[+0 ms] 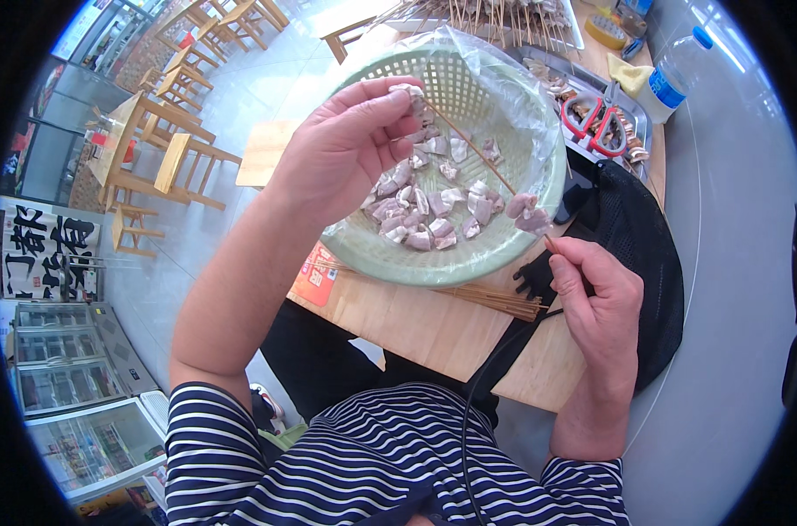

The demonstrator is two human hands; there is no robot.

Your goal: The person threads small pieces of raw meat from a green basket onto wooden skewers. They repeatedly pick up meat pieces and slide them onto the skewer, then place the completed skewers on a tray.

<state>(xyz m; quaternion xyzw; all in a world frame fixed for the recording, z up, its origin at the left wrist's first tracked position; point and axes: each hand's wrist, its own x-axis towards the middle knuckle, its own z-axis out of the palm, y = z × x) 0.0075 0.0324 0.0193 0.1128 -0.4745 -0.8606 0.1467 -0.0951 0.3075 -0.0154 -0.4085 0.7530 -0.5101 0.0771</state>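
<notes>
My right hand [595, 296] pinches one end of a bamboo skewer [472, 146], close below pieces of pale pinkish meat [531, 215] threaded on it. At the skewer's far end, my left hand [349, 141] grips another whitish piece of meat [409, 93] between thumb and fingers; whether the tip has pierced it cannot be told. Both hands are raised, the left over a pale green plastic basket [398, 271], the right just beyond its near right rim. A clear plastic sheet [536, 98] lines the basket. Many cut meat chunks [439, 227] lie inside, partly hidden by my left hand.
Loose bamboo skewers [497, 301] lie on the wooden table [431, 335] before the basket. Red-handled scissors [595, 121] rest on a metal tray [638, 112], near a plastic bottle [671, 75]. A white tray [578, 29] bears loaded skewers. A black mesh bag [641, 263] sits right.
</notes>
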